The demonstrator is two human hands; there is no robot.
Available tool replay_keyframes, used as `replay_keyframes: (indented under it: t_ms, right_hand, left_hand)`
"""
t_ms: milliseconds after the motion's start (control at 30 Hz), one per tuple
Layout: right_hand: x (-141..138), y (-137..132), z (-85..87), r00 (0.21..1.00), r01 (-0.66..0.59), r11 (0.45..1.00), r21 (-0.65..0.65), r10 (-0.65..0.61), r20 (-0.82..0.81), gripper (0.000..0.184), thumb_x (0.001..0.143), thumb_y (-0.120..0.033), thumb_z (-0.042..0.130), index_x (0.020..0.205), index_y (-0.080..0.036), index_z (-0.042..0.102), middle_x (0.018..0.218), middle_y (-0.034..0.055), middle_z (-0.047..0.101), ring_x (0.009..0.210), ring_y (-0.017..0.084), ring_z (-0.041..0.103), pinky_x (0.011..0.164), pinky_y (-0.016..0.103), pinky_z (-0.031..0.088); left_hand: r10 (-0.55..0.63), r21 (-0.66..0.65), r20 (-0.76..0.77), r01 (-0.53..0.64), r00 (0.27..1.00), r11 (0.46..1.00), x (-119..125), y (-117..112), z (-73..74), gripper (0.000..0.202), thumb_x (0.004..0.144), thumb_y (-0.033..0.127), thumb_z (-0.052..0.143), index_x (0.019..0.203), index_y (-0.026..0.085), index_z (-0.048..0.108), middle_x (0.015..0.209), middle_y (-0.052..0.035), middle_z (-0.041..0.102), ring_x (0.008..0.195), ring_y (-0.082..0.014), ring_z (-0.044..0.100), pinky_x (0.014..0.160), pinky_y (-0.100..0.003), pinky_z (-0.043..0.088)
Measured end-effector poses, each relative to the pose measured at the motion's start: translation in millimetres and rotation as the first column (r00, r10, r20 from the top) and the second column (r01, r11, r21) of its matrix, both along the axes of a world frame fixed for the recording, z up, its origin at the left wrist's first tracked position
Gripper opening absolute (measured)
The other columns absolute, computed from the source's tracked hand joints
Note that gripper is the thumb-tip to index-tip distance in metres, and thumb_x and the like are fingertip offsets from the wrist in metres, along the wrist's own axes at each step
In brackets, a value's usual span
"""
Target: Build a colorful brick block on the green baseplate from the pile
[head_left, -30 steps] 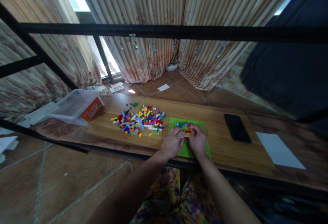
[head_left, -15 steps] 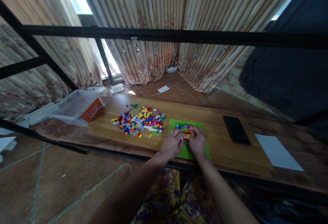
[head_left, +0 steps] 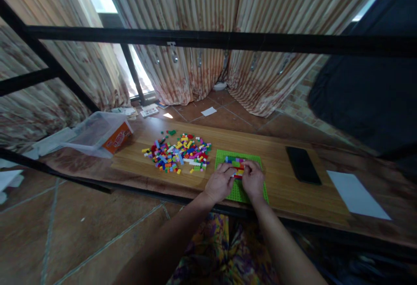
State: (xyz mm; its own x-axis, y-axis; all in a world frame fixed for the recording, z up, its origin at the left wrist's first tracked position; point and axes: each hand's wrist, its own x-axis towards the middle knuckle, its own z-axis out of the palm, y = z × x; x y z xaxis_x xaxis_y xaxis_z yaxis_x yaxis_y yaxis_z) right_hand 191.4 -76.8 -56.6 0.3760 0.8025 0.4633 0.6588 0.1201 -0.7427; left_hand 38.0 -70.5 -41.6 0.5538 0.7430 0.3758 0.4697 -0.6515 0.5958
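A green studded baseplate (head_left: 223,156) lies on the wooden table (head_left: 280,189) in front of me. A small multicoloured brick build (head_left: 235,161) stands on the plate. My left hand (head_left: 220,183) rests on the plate's left part with its fingertips curled against the build. My right hand (head_left: 253,179) sits on the plate's right part, thumb and fingers pinched at the build's near edge. What, if anything, the pinch holds is hidden. A heap of loose coloured bricks (head_left: 178,152) lies just left of the plate.
A clear plastic tub with an orange label (head_left: 100,133) lies tipped at the table's left end. A black phone (head_left: 302,165) and a white sheet (head_left: 356,194) lie to the right. A black metal bar (head_left: 208,39) crosses overhead; curtains hang behind.
Both hands stay on the baseplate at the build, with only small finger shifts. The view has shifted slightly.
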Motion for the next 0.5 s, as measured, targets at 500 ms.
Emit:
replay_keyframes:
  t_ms: [500]
  right_hand:
    - [4.8,1.8,-7.3,1.0,0.005,1.0,0.018,-0.006,0.029,0.023,0.081,-0.019,0.042,0.077,-0.019,0.065,0.086,0.0075,0.065,0.086,0.022,0.059,0.085,0.038,0.046]
  left_hand:
    - [0.562,-0.033,0.162,-0.564,0.811,0.825,-108.7,-28.1,12.0,0.027,0.087,0.017,0.049,0.112,0.02,0.058,0.107,-0.0079,0.061,0.103,-0.0192,0.059,0.093,-0.034,0.049]
